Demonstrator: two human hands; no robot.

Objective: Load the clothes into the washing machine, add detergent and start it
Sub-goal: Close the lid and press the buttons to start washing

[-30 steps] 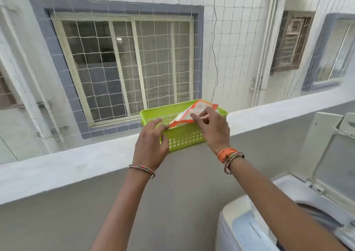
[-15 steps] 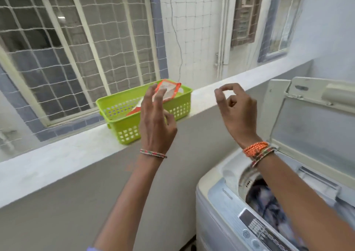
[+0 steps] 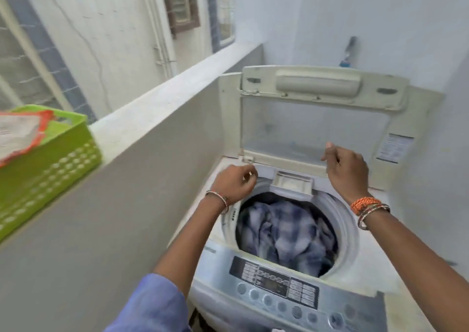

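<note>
Since the earlier frame both hands have left the green basket [image 3: 48, 159] on the ledge [image 3: 157, 108] and come over the washing machine [image 3: 291, 230]; the orange-edged detergent packet [image 3: 20, 133] stays behind in the basket, far left of the machine.

Head view: the left hand [image 3: 234, 185] hovers at the back-left rim of the drum, fingers loosely curled; whether it pinches anything small I cannot tell through the blur. The right hand [image 3: 346, 170] is at the lower edge of the raised lid [image 3: 314, 126], fingers curled, seemingly holding nothing. The clothes [image 3: 286, 232], a checked bundle, already lie inside the drum. Between the hands sits the detergent drawer [image 3: 291, 183], at the back of the opening.

Loading looks done and the detergent step appears finished or nearly so. Next likely comes lowering the lid, then the control panel [image 3: 274, 282] at the machine's front.

The lid stands close to the wall behind; the ledge wall crowds the machine's left side. Above the drum there is open room.
</note>
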